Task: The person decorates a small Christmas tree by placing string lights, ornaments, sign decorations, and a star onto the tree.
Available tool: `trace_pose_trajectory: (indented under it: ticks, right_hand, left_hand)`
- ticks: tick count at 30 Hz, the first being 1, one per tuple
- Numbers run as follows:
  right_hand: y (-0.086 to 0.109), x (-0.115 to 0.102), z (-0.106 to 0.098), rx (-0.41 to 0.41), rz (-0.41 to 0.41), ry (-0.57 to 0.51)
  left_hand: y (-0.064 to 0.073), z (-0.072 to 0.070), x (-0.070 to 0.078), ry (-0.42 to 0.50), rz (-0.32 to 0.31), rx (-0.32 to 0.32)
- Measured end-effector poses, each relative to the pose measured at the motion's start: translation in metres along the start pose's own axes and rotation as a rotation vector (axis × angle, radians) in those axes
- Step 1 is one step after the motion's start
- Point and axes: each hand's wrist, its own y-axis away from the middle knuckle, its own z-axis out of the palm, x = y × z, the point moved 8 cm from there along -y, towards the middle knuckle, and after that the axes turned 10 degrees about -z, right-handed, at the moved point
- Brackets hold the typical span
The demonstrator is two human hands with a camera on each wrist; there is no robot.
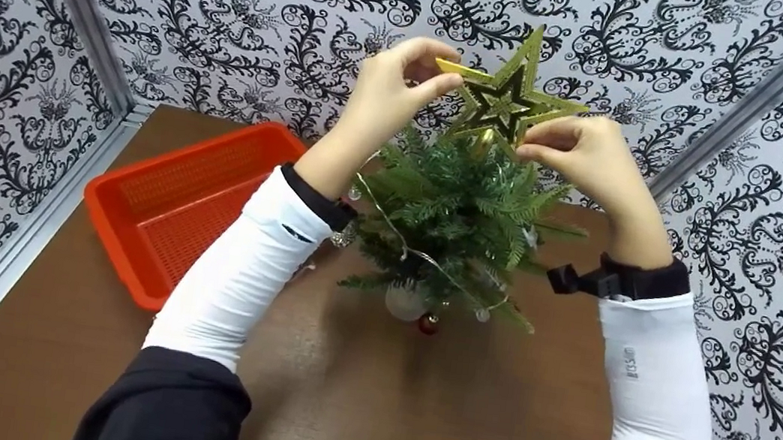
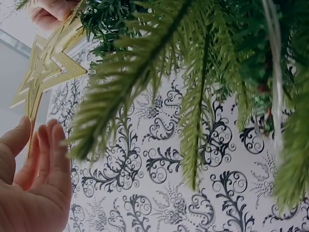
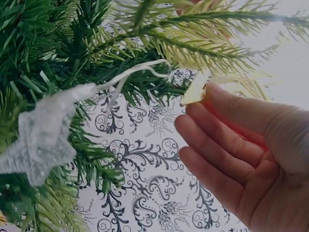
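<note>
A gold glitter star tree topper (image 1: 504, 102) stands at the top of a small artificial Christmas tree (image 1: 462, 199). My left hand (image 1: 402, 85) pinches the star's left point between thumb and fingers; in the left wrist view that hand (image 2: 38, 179) grips the tip of the star (image 2: 46, 72). On the other side my right hand (image 1: 586, 151) pinches the lower right point, thumb in front. The right wrist view shows its thumb and forefinger (image 3: 217, 99) on a gold edge of the star, other fingers relaxed below. The star's base overlaps the top branches.
An orange-red plastic basket (image 1: 157, 219) sits left of the tree on the brown table (image 1: 410, 419). A string of clear lights (image 1: 397, 232), a red bauble (image 1: 428, 323) and a clear bauble (image 1: 405, 301) hang on the tree. A translucent star ornament (image 3: 46, 135) dangles near the right hand. Patterned walls stand behind.
</note>
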Motion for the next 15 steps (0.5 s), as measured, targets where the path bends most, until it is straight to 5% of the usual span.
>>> trace_pose_trajectory:
  ticks: [8,15]
  right_hand:
    - [0.033,0.022,-0.017,0.146,0.028,0.031]
    - [0.082,0.060,-0.004,0.210,0.111,0.118]
  left_hand:
    - [0.018,-0.040,-0.014,-0.004,0.011,0.093]
    - [0.057,-0.083,-0.072,-0.124,0.058,0.247]
